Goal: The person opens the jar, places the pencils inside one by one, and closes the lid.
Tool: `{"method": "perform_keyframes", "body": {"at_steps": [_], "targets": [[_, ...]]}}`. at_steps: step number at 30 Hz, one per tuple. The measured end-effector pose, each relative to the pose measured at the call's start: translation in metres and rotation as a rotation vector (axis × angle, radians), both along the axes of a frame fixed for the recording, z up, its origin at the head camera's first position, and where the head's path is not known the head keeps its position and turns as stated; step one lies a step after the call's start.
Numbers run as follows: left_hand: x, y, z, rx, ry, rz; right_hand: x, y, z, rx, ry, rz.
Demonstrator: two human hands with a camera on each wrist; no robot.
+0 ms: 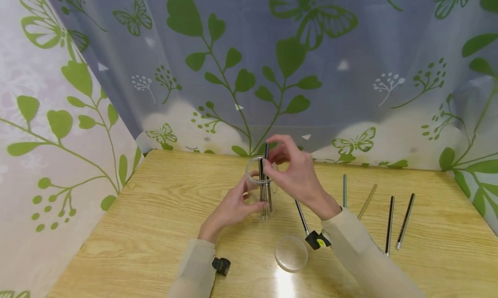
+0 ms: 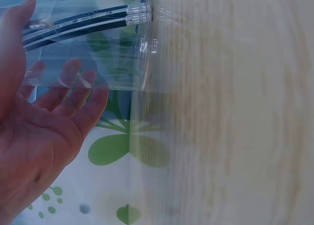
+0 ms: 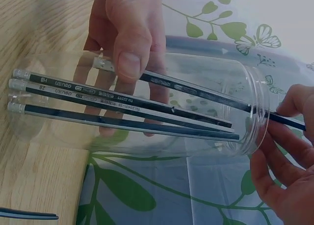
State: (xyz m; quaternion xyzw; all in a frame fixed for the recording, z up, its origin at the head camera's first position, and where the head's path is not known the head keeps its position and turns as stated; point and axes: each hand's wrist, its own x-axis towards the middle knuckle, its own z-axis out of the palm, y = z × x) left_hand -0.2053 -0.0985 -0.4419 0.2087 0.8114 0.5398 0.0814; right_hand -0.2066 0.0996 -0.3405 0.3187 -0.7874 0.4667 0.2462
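My left hand (image 1: 233, 205) grips a clear plastic jar (image 3: 64, 142) that stands upright near the back of the table, thumb on one side and fingers round the other. In the right wrist view, three dark pencils (image 3: 132, 123) with eraser ends down lean inside the jar. My right hand (image 1: 295, 172), above the jar's mouth, pinches another dark pencil (image 3: 196, 94) near its upper end. Most of that pencil is inside the jar, its eraser end close to the bottom. The left wrist view shows the jar's lower part (image 2: 117, 80) and white-tipped pencils in it.
A round clear lid (image 1: 291, 254) lies on the wooden table (image 1: 155, 229) in front of the jar. To the right lie a teal pencil (image 1: 344, 190), a tan one (image 1: 367, 201) and two black ones (image 1: 390, 224). Another dark pencil (image 1: 301, 218) is partly under my right wrist. A patterned curtain hangs behind.
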Motion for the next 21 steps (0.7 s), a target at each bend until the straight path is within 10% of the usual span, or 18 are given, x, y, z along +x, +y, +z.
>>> {"method": "perform_keyframes", "body": {"at_steps": [21], "targets": [[0.0, 0.0, 0.0, 0.026, -0.006, -0.014, 0.002, 0.002, -0.011, 0.176, -0.044, -0.103]]}}
